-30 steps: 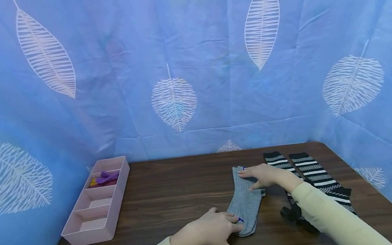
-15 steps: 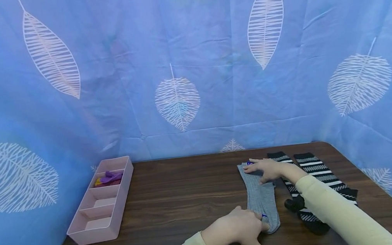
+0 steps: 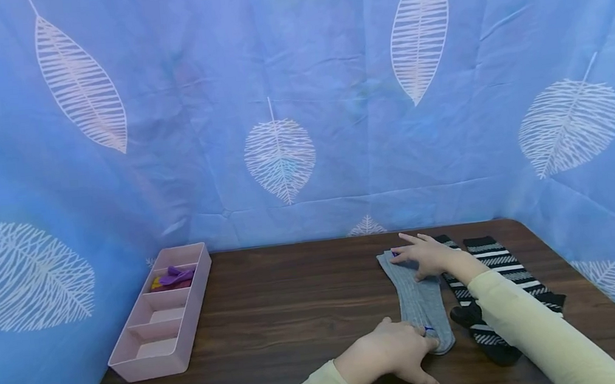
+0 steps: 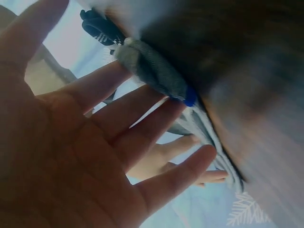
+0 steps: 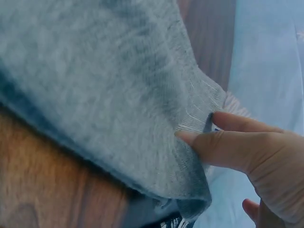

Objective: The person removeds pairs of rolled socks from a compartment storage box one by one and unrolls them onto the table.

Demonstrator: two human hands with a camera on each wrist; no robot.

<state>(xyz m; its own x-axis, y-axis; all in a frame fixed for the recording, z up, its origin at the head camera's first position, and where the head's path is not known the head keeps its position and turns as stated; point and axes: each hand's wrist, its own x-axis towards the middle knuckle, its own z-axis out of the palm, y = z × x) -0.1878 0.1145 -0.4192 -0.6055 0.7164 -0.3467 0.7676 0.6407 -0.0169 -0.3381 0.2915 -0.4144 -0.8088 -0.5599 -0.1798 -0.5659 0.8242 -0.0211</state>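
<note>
Bare table (image 3: 296,315) left of grey sock (image 3: 418,295) — striped socks (image 3: 491,285) crowding right.

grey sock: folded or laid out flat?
Laid out flat. The grey sock lies full length on the table, the right hand on its far end and the left hand on its near end.

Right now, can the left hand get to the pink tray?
Probably yes. The left hand rests on the grey sock's near end, and only bare table lies between it and the pink tray; nothing blocks the way.
</note>
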